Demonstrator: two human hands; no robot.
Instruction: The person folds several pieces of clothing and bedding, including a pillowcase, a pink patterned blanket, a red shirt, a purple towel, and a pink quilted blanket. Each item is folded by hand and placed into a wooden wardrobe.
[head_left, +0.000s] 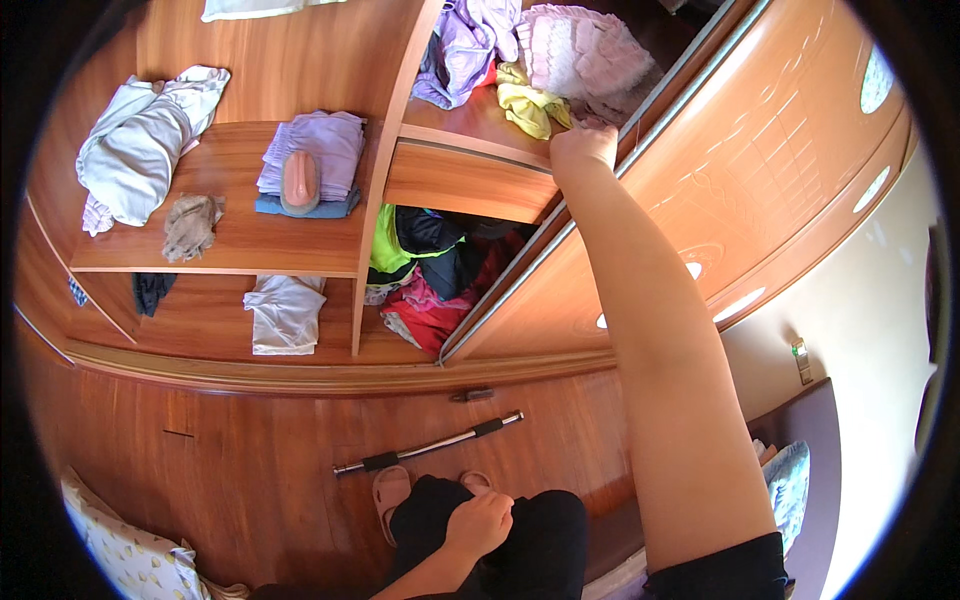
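Note:
My right hand (585, 154) reaches up to the open wardrobe, fingers curled at the shelf's front edge beside the sliding door (675, 150); what its fingertips touch is hidden. Just above it lie a pink ruffled garment (581, 49) and a yellow cloth (529, 105), with a lilac garment (472, 45) to their left. My left hand (480, 521) rests loosely curled over my dark-clothed knee, and nothing shows in it. On the left shelf, a pink oval object (300, 180) lies on folded lilac clothes (334, 142). A white garment (135, 157) is bunched farther left.
Below the drawer (469, 184), mixed clothes (435, 300) fill a compartment. A folded white cloth (285, 315) lies on the wardrobe's bottom. A metal bar with black grips (431, 444) and pink slippers (390, 495) are on the wooden floor. Patterned bedding (135, 551) is at lower left.

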